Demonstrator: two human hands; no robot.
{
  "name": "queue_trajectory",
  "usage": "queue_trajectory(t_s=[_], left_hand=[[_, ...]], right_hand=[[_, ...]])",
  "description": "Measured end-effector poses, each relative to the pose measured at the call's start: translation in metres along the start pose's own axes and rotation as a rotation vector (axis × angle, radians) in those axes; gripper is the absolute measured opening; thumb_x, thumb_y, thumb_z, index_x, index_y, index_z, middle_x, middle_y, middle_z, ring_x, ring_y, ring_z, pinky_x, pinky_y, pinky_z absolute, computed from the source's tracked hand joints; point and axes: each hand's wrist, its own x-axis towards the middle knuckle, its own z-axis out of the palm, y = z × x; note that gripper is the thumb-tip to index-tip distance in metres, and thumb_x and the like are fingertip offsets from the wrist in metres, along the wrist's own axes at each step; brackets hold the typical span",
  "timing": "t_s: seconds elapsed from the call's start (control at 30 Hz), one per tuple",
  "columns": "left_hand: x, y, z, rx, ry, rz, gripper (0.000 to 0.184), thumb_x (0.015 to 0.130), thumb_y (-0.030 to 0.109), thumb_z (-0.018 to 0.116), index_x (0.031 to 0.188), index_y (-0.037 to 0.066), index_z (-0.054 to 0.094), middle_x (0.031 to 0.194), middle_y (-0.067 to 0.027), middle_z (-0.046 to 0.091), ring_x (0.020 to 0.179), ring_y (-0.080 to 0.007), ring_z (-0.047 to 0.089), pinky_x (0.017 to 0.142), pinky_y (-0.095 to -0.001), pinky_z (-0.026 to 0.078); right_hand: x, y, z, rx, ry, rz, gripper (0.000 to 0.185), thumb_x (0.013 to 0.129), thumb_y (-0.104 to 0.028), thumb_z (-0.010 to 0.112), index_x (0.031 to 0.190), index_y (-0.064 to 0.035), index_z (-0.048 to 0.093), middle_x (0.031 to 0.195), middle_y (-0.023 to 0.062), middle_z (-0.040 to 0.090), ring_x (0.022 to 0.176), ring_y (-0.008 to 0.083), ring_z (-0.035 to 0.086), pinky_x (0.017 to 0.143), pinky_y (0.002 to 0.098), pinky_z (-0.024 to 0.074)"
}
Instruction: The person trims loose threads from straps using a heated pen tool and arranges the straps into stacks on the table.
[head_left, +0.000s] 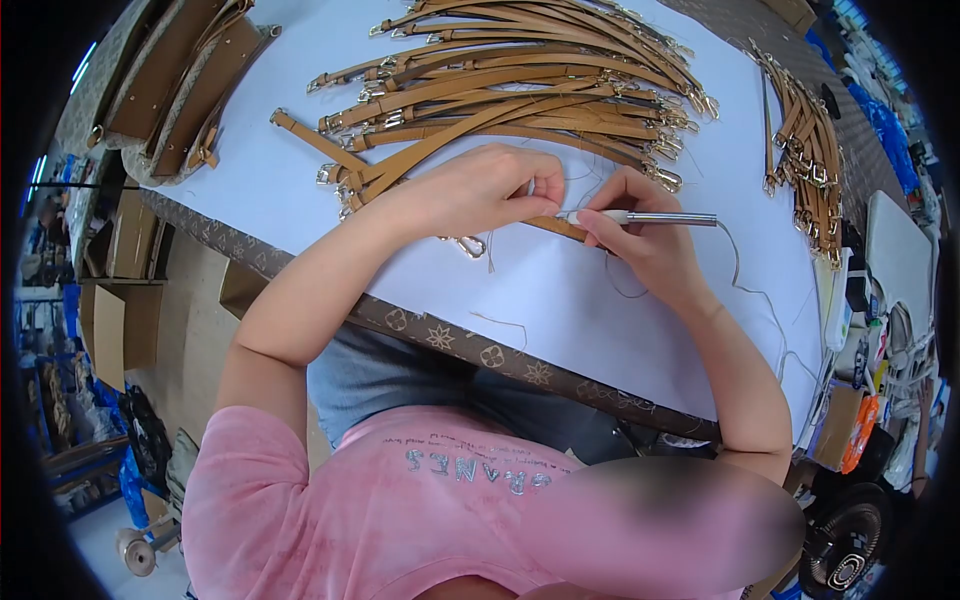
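Note:
My left hand (pixel 488 187) pinches a short tan leather strap (pixel 556 228) near its stitched edge, with a metal clasp (pixel 466 246) showing below the palm. In my right hand (pixel 640 232) is a slim pen-like tool (pixel 672 218) with a white front part and a silver barrel; a thin cord trails from its back end. The tool's tip points left and lies close to the left fingertips, over the strap. Loose threads show around both hands. The exact contact between tip and strap is too small to tell.
Many tan straps with metal buckles (pixel 520 90) lie across the white table sheet (pixel 620 335) beyond my hands. Another bundle of straps (pixel 805 150) hangs near the right edge. Brown bags (pixel 180 85) stand at the upper left. A fan (pixel 848 535) is at the lower right.

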Motion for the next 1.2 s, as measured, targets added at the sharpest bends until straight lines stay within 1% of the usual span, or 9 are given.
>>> queue_trajectory(t_s=[0.17, 0.27, 0.3, 0.4, 0.43, 0.5, 0.63, 0.8, 1.2], left_hand=[[-0.003, -0.002, -0.001, -0.020, 0.006, -0.068, 0.012, 0.086, 0.012, 0.063, 0.091, 0.003, 0.058, 0.083, -0.0124, 0.062, 0.076, -0.0277, 0.060, 0.068, -0.0364, 0.047], [-0.003, -0.010, 0.004, 0.151, 0.324, 0.003, 0.015, 0.087, 0.014, 0.065, 0.095, 0.002, 0.060, 0.088, -0.0155, 0.064, 0.084, -0.0322, 0.063, 0.072, -0.0380, 0.048], [-0.003, -0.006, 0.007, 0.199, 0.347, 0.005, 0.015, 0.086, 0.013, 0.065, 0.096, 0.002, 0.061, 0.091, -0.0152, 0.064, 0.086, -0.0333, 0.062, 0.074, -0.0386, 0.049], [0.000, 0.009, 0.024, 0.268, 0.234, 0.044, 0.026, 0.076, 0.008, 0.073, 0.097, 0.000, 0.061, 0.097, -0.0148, 0.059, 0.086, -0.0353, 0.060, 0.074, -0.0379, 0.049], [0.001, 0.009, 0.034, 0.258, 0.244, 0.136, 0.026, 0.076, 0.002, 0.073, 0.098, -0.001, 0.060, 0.093, -0.0138, 0.056, 0.080, -0.0311, 0.059, 0.066, -0.0350, 0.047], [-0.002, 0.007, 0.039, 0.081, 0.126, -0.014, 0.023, 0.075, -0.005, 0.071, 0.095, -0.002, 0.060, 0.086, -0.0090, 0.051, 0.070, -0.0195, 0.053, 0.058, -0.0288, 0.042], [-0.001, 0.012, 0.033, -0.041, 0.146, -0.143, 0.020, 0.074, -0.011, 0.069, 0.090, -0.003, 0.062, 0.082, -0.0039, 0.047, 0.065, -0.0100, 0.044, 0.055, -0.0242, 0.035], [0.001, -0.002, 0.032, -0.035, 0.167, -0.072, 0.014, 0.075, -0.011, 0.068, 0.086, -0.004, 0.064, 0.080, -0.0016, 0.047, 0.065, -0.0073, 0.042, 0.056, -0.0216, 0.033], [0.000, -0.002, 0.028, 0.015, 0.237, 0.018, 0.003, 0.081, -0.005, 0.067, 0.083, -0.005, 0.064, 0.077, -0.0017, 0.046, 0.063, -0.0082, 0.040, 0.055, -0.0234, 0.031]], right_hand=[[0.002, 0.003, -0.001, 0.081, -0.023, 0.036, 0.013, 0.087, -0.009, 0.069, 0.084, -0.0049, 0.057, 0.077, 0.0027, 0.063, 0.069, 0.0060, 0.060, 0.059, 0.0193, 0.0462], [0.002, 0.009, -0.005, 0.337, 0.030, 0.043, 0.012, 0.087, -0.013, 0.069, 0.084, -0.0063, 0.059, 0.079, 0.0036, 0.061, 0.069, 0.0076, 0.060, 0.062, 0.0216, 0.0487], [0.006, 0.020, 0.004, 0.504, 0.166, -0.091, 0.011, 0.086, -0.013, 0.068, 0.083, -0.0067, 0.059, 0.083, 0.0036, 0.058, 0.072, 0.0099, 0.061, 0.065, 0.0235, 0.0505], [0.014, 0.029, -0.003, 0.595, 0.210, -0.059, 0.012, 0.084, -0.012, 0.069, 0.090, -0.0058, 0.060, 0.087, 0.0042, 0.057, 0.079, 0.0119, 0.060, 0.068, 0.0254, 0.0513], [0.007, 0.019, -0.008, 0.593, 0.203, -0.081, 0.014, 0.084, -0.010, 0.069, 0.090, -0.0041, 0.058, 0.087, 0.0067, 0.060, 0.076, 0.0133, 0.061, 0.068, 0.0278, 0.0544], [0.003, 0.014, -0.006, 0.797, 0.187, -0.098, 0.016, 0.084, -0.008, 0.069, 0.089, -0.0015, 0.055, 0.087, 0.0095, 0.061, 0.075, 0.0165, 0.063, 0.070, 0.0322, 0.0583], [0.004, 0.005, -0.011, 0.823, 0.184, -0.149, 0.017, 0.084, -0.007, 0.069, 0.088, 0.0003, 0.053, 0.085, 0.0110, 0.062, 0.076, 0.0193, 0.066, 0.071, 0.0370, 0.0608], [0.007, 0.008, -0.015, 0.790, 0.180, -0.238, 0.017, 0.084, -0.007, 0.069, 0.089, 0.0009, 0.054, 0.085, 0.0117, 0.062, 0.077, 0.0195, 0.067, 0.070, 0.0377, 0.0606], [0.030, 0.040, -0.049, 0.899, -0.092, -0.106, 0.011, 0.084, -0.003, 0.067, 0.087, -0.0006, 0.056, 0.086, 0.0125, 0.066, 0.074, 0.0220, 0.068, 0.077, 0.0505, 0.0588]])
